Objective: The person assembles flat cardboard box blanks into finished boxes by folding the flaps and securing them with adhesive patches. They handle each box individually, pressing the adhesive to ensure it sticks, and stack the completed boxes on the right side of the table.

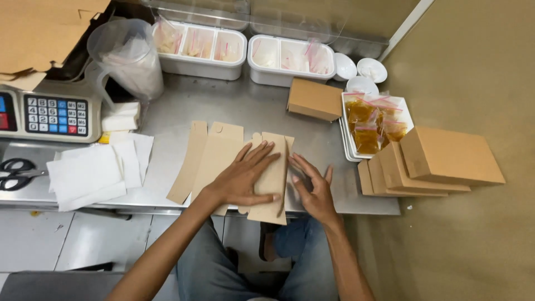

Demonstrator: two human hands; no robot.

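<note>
Head view, the only one. Left hand lies flat, fingers spread, pressing down on a flat brown card blank at the near edge of the steel desk; the palm pins the blank so it cannot slide. The grip here is open, nothing enclosed, only weight on the card. Right hand stands on edge against the blank's right side, fingers straight and together, thumb tucked; it closes on nothing and seems to bear against a side flap, likely to crease it, though the fold line itself is hidden under the fingers.

More blanks lie fanned out just left of the pinned one, partly under the left hand and within easy reach. The blank in hand overhangs the desk edge slightly, above the person's lap.

Right of the hands, a stack of folded boxes leans out beyond the desk end. Behind it, a white tray holds small bags of amber liquid, near the box stack. One closed box sits alone further back.

Left side: white paper sheets in a loose pile, scissors at the edge, a scale behind them, a clear jug by the scale. At the back, two white bins hold small clear bags; three small white bowls sit beside them.
</note>
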